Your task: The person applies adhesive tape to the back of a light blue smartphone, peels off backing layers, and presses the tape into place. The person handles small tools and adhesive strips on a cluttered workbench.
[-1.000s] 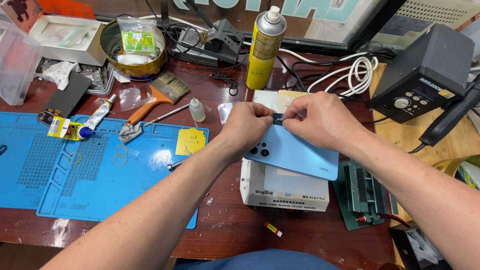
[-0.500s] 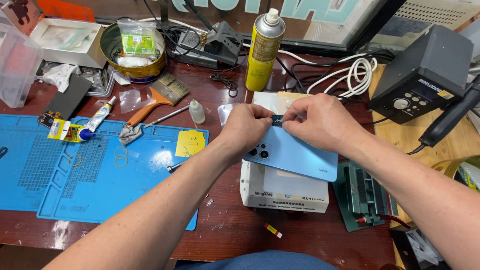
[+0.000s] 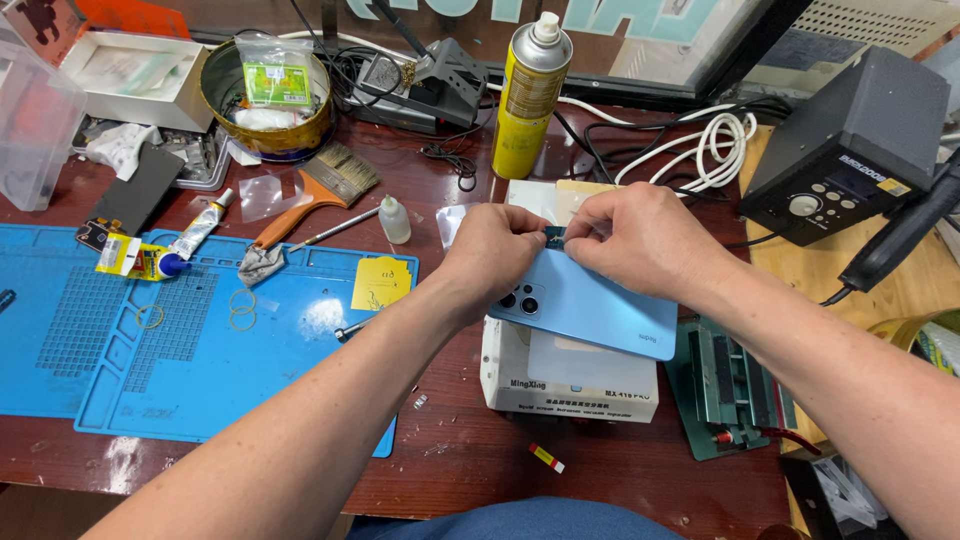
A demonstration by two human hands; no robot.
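While your forearms come in from the bottom edge, far left sits a blue silicone work mat [image 3: 150, 350], gridded, with a glue tube [image 3: 195, 235], two rubber rings [image 3: 240, 310] and a yellow note [image 3: 381, 283] on it. Behind it: round brass-coloured tin [image 3: 268, 118] holding a small green-labelled bag, orange-handled brush [image 3: 315, 195] lying flat on the red-brown bench, small white dropper bottle [image 3: 395, 220] upright.

Your left hand [image 3: 495, 260] is knuckles up, wrist straight, fingers curled narrow at the top edge of the light-blue phone back cover [image 3: 590, 305]. Thumb and fingertips are pinched on a small dark part [image 3: 555, 237] at that edge; the heel of the hand rests on the cover's camera end, lenses just below the knuckles.

Cover is smooth, glossy, rounded corners, lying tilted on a white box-shaped machine [image 3: 565, 385], overhanging it toward the right.

Your right hand [image 3: 645, 240] mirrors the left: back of hand up, fingers closed tight, tips meeting the left hand's at the same dark part. Exact grip under the fingers is hidden.

Behind the hands: tall yellow spray can [image 3: 530, 95], upright. Right of the machine: green metal clamp fixture [image 3: 725, 390]. Far right: coiled white cable [image 3: 700, 150], black station box [image 3: 850, 140] with a knob, on bare wood.
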